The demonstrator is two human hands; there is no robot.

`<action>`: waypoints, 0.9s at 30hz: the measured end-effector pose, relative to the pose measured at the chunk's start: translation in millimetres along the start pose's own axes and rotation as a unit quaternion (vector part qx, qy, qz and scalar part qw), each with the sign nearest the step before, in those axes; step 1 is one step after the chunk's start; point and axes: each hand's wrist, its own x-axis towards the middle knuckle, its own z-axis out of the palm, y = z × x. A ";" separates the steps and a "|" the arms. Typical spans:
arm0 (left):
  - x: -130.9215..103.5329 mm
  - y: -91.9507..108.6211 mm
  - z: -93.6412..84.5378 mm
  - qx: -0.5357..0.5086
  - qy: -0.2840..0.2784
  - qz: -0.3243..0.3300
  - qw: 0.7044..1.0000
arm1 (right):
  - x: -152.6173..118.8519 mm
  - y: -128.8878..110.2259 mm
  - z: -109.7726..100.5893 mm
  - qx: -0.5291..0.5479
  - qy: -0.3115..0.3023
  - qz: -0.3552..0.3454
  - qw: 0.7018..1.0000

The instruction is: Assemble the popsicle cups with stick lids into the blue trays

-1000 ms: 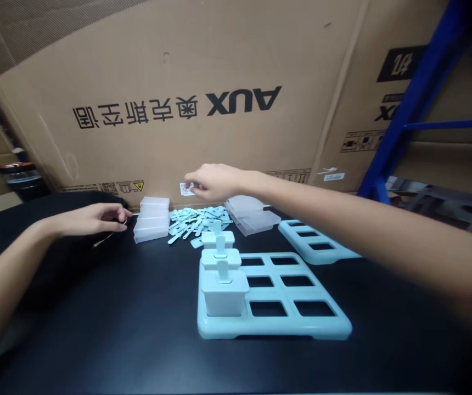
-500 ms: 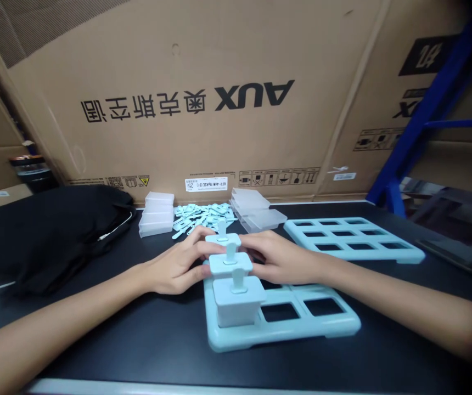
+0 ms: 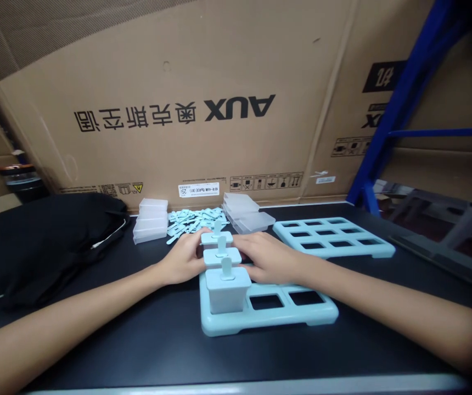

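Observation:
Three ice-pop moulds with pale blue lids and upright stick handles stand in a row along the left side of a light blue tray frame (image 3: 269, 317). The near mould (image 3: 228, 291) sits upright in its opening. Behind it are the middle mould (image 3: 222, 255) and the far mould (image 3: 216, 237). My left hand (image 3: 184, 256) closes against the left side of the far two moulds, its fingertips partly hidden. From the right, my right hand (image 3: 263, 257) grips the same pair, with its fingers partly behind the lids. Which mould each hand holds is hard to separate.
Behind my hands lies a pile of blue sticks (image 3: 195, 220), between stacked clear mould cups (image 3: 151, 227) and more clear cups (image 3: 246, 214). A second blue frame (image 3: 335, 236) is at right. Black cloth (image 3: 50, 247) lies left; a large carton (image 3: 170, 148) stands behind.
The camera view has shifted, moving the scene slightly left. My left fingers, which reached between the far two lids, have drawn back to the moulds' left side. The near mould remains in its opening.

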 end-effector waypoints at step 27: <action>-7.3 4.6 -4.0 -0.021 0.010 -0.003 1.000 | 1.2 -6.5 -1.1 0.001 -0.021 -0.017 1.000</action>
